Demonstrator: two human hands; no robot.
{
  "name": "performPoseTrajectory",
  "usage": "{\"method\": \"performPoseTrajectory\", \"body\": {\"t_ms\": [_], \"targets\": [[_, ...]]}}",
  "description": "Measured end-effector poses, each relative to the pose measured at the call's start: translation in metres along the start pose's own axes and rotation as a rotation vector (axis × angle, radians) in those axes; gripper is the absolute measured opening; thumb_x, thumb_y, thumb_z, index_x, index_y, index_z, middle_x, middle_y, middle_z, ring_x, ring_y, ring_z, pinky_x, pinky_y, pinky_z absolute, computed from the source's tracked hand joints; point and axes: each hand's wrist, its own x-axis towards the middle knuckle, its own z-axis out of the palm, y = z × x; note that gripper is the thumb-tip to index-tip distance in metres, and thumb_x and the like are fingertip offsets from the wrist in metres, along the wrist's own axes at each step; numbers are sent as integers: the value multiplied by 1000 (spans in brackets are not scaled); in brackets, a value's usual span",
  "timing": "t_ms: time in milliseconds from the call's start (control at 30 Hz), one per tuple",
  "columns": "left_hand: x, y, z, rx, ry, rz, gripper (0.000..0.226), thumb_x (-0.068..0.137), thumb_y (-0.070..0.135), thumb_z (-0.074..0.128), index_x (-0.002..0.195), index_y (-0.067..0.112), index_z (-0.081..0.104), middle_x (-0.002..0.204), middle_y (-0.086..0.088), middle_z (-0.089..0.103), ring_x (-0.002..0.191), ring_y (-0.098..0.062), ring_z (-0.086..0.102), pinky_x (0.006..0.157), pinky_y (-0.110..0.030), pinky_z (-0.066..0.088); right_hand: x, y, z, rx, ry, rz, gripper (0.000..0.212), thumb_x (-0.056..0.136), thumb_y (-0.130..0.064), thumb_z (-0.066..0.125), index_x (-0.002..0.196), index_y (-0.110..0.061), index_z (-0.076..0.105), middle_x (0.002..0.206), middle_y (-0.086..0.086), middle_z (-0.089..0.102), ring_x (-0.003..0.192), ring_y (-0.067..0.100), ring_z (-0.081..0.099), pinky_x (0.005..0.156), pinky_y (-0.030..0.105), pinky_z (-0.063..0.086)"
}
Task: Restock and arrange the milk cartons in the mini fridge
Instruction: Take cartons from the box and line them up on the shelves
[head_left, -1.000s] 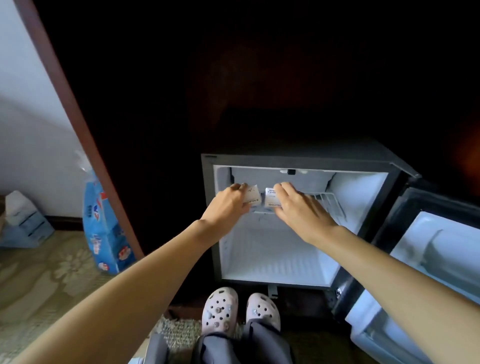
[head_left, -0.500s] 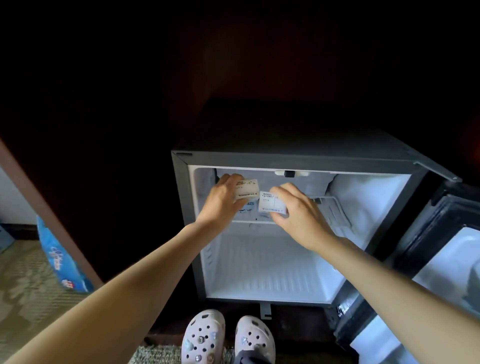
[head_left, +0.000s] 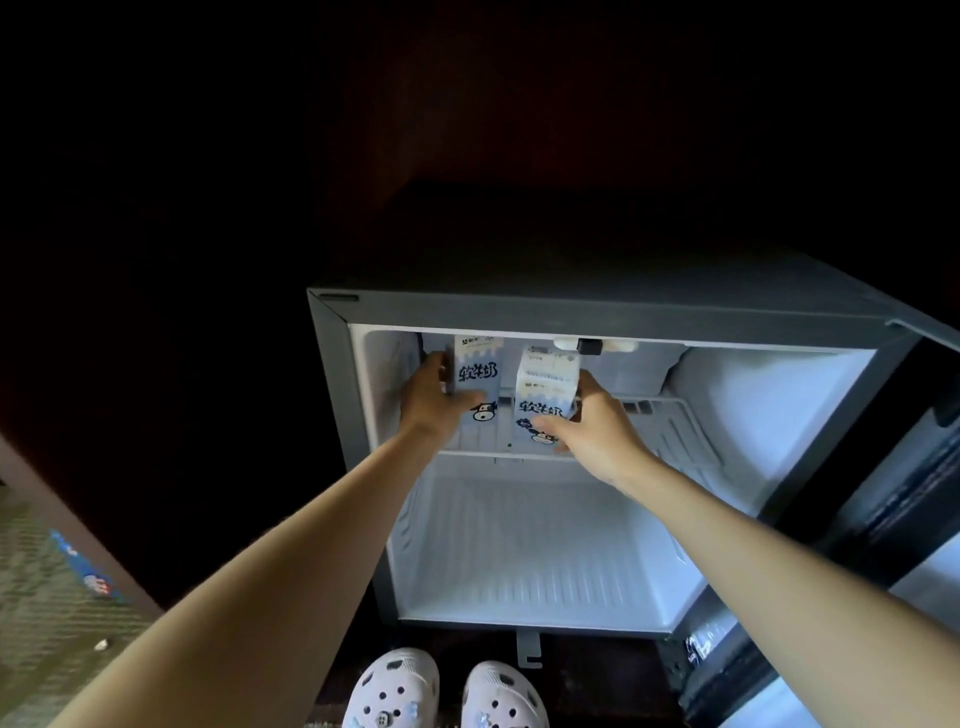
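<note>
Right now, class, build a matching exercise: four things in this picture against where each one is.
1. left hand
2. right hand
3. fridge door
4. shoes

A. swung open at the right
B. on the floor before the fridge
C. gripping the left milk carton
D. gripping the right milk carton

Pairs: 1-C, 2-D, 3-A, 4-B

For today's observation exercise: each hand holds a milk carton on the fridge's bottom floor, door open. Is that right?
Not quite. The head view shows the left hand and right hand holding the left carton and right carton on the upper shelf; the fridge floor is bare. The door is open.
</note>
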Motion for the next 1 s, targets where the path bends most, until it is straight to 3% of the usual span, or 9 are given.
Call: {"method": "performPoseTrajectory", "body": {"t_ms": [67, 167, 233, 333, 567, 667, 767, 833, 1000], "targets": [[7, 0, 2, 0, -7, 1, 47, 76, -3, 70, 118, 3, 50, 119, -13, 62, 110, -26, 60, 89, -27, 50, 6, 0, -1, -8, -13, 9, 44, 85, -5, 64, 123, -7, 43, 115, 5, 59, 97, 23, 59, 81, 42, 56], [12, 2, 2, 21, -37, 15, 48, 81, -1, 66, 125, 5, 48, 126, -12, 59, 117, -27, 56, 87, -25, 45, 11, 5, -2, 59, -46, 47, 42, 86, 1, 60, 123, -7, 40, 108, 1, 54, 76, 18, 56, 63, 30, 54], [15, 1, 1, 9, -56, 21, 49, 83, -2, 63, 129, 7, 47, 130, -12, 57, 122, -27, 53, 90, -27, 45, 13, 9, -2, 92, -52, 70, 43, 87, 4, 57, 124, -9, 39, 110, 1, 53, 68, 18, 54, 61, 29, 53], [15, -2, 5, -26, -81, 14, 54, 86, -7, 56, 136, 11, 42, 134, -11, 54, 127, -26, 49, 99, -30, 43, 16, 12, -1, 114, -55, 86, 44, 88, 3, 55, 126, -12, 38, 112, 1, 52, 69, 18, 54, 62, 28, 53], [7, -8, 14, 23, -19, 0, 60, 78, -12, 63, 132, 6, 44, 130, -11, 58, 122, -24, 54, 86, -17, 39, 18, 17, -2, 117, -48, 89, 44, 88, 2, 57, 128, -10, 42, 112, 5, 57, 69, 19, 57, 64, 26, 53], [11, -7, 12, 23, 2, -2, 59, 73, -13, 68, 128, 3, 50, 128, -14, 60, 120, -27, 56, 87, -20, 43, 21, 20, 1, 115, 3, 69, 45, 87, 2, 58, 128, -8, 44, 118, 12, 59, 73, 24, 60, 63, 29, 55], [13, -5, 9, 16, -25, -22, 60, 73, -16, 66, 128, 2, 50, 130, -15, 58, 121, -29, 54, 94, -26, 45, 30, 19, 5, 157, 16, 64, 47, 88, 2, 57, 132, -9, 43, 124, 10, 58, 68, 14, 58, 58, 21, 55], [15, -6, 9, 6, -32, -20, 59, 74, -16, 66, 128, 2, 50, 130, -15, 58, 121, -29, 54, 95, -28, 44, 37, 16, 7, 180, 7, 64, 49, 89, 1, 56, 134, -10, 41, 128, 9, 56, 73, 13, 60, 59, 19, 56], [18, -11, 9, -12, -49, -10, 57, 75, -14, 66, 128, 3, 51, 128, -14, 60, 120, -27, 56, 88, -23, 43, 53, 10, 12, 201, -48, 72, 52, 90, 2, 54, 138, -10, 38, 134, 13, 53, 112, 26, 59, 83, 28, 52]]}}
